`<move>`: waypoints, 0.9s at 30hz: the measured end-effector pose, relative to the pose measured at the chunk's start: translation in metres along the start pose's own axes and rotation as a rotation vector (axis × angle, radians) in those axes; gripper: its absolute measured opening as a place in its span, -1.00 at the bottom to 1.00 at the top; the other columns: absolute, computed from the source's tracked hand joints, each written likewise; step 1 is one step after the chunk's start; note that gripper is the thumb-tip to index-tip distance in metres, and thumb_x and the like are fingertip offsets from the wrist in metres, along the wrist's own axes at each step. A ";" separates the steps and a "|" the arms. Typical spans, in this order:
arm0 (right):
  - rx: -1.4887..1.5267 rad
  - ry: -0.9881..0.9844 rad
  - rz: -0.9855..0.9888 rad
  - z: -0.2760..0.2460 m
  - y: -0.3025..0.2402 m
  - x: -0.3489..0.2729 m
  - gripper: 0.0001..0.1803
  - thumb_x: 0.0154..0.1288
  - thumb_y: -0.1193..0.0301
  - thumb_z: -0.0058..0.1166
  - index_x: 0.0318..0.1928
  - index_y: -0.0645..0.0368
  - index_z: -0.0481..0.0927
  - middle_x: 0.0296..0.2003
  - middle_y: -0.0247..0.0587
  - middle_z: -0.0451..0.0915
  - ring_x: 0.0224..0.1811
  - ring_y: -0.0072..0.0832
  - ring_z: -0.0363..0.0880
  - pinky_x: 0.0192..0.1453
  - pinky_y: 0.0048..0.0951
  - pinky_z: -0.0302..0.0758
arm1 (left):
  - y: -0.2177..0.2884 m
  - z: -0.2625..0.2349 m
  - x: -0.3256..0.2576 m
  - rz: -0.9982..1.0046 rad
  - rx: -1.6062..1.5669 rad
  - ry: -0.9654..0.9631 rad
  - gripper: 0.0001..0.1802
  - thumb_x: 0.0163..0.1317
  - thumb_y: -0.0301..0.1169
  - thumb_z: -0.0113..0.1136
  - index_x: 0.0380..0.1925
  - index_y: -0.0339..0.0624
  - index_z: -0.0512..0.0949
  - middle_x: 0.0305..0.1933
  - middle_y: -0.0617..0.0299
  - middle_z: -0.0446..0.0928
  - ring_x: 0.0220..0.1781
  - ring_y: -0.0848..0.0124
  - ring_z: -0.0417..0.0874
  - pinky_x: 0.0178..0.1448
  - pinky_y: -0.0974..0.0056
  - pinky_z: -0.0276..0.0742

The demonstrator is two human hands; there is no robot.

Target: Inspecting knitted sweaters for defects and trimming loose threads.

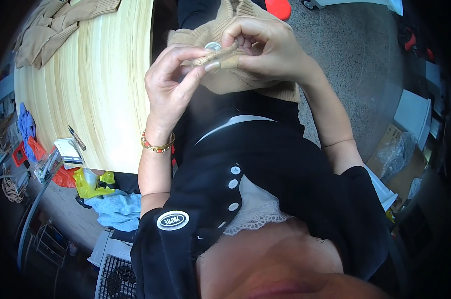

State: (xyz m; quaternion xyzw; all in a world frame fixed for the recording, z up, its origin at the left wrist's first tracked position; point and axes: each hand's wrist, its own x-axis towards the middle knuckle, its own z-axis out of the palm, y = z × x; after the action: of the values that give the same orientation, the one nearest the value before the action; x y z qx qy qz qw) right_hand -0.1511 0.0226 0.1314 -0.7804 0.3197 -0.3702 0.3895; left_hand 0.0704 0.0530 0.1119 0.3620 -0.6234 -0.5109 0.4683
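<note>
A tan knitted garment (225, 84) lies across my lap, its folds bunched up between both hands. My left hand (166, 77) pinches a ribbed edge of it between thumb and fingers. Right beside those fingertips sits a round, pale, shiny button (213, 46) on the knit. My right hand (277, 50) is closed on the same edge, its fingers curled and partly hiding the cloth. A tan wrap covers the tip of the right thumb. Whether a needle or thread is between the fingers cannot be made out.
At left stands a light wooden table (96, 89) bearing another tan knit piece (48, 32), a pen (77, 138) and a small pad (68, 151). Bags and blue cloth (117, 208) crowd below it. A cardboard box (402, 154) with clear plastic stands at right.
</note>
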 end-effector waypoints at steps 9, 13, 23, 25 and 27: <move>-0.158 0.150 -0.114 0.001 -0.005 -0.003 -0.73 0.01 0.57 0.31 -0.20 0.21 0.63 -0.38 -0.37 0.58 -0.48 -0.71 0.47 -0.42 -0.65 0.43 | -0.001 0.016 0.011 0.231 0.326 0.167 -0.77 0.12 -0.66 0.24 -0.18 -0.29 0.60 -0.31 0.16 0.58 -0.37 0.46 0.63 -0.34 0.43 0.59; -0.139 0.183 -0.057 0.000 -0.009 -0.008 -0.69 0.01 0.55 0.32 -0.16 0.21 0.65 -0.38 -0.36 0.58 -0.50 -0.68 0.44 -0.41 -0.67 0.41 | -0.004 0.027 0.020 0.441 0.594 0.223 -0.73 0.00 -0.61 0.32 -0.25 -0.24 0.55 -0.33 0.14 0.53 -0.42 0.34 0.59 -0.39 0.36 0.55; -0.117 0.360 0.111 -0.017 0.008 -0.046 -0.62 0.01 0.41 0.40 -0.11 0.17 0.65 -0.33 -0.46 0.48 -0.44 -0.67 0.33 -0.35 -0.58 0.34 | -0.004 0.028 0.041 0.390 0.422 0.233 -0.77 0.08 -0.65 0.28 -0.23 -0.22 0.62 -0.18 0.20 0.46 -0.33 0.54 0.53 -0.28 0.46 0.48; -0.207 0.177 0.246 -0.027 0.014 -0.056 -0.68 0.01 0.39 0.40 -0.18 0.17 0.65 -0.35 -0.46 0.47 -0.44 -0.68 0.33 -0.33 -0.60 0.34 | -0.010 0.030 0.046 0.175 0.117 0.194 -0.82 0.15 -0.56 0.33 -0.23 -0.23 0.62 -0.16 0.20 0.48 -0.31 0.59 0.52 -0.24 0.48 0.47; -0.160 0.191 0.266 -0.036 0.019 -0.065 -0.74 0.06 0.40 0.38 -0.23 0.20 0.66 -0.35 -0.45 0.50 -0.41 -0.71 0.36 -0.32 -0.62 0.34 | -0.016 0.029 0.046 -0.068 0.009 0.069 -0.74 0.17 -0.48 0.37 -0.14 -0.24 0.59 -0.19 0.34 0.47 -0.33 0.67 0.48 -0.29 0.52 0.41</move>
State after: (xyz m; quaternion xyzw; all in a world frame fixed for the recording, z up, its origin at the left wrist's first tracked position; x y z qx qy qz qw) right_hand -0.2191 0.0515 0.1093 -0.7209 0.4841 -0.3613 0.3396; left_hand 0.0289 0.0151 0.1049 0.4025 -0.5963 -0.5110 0.4705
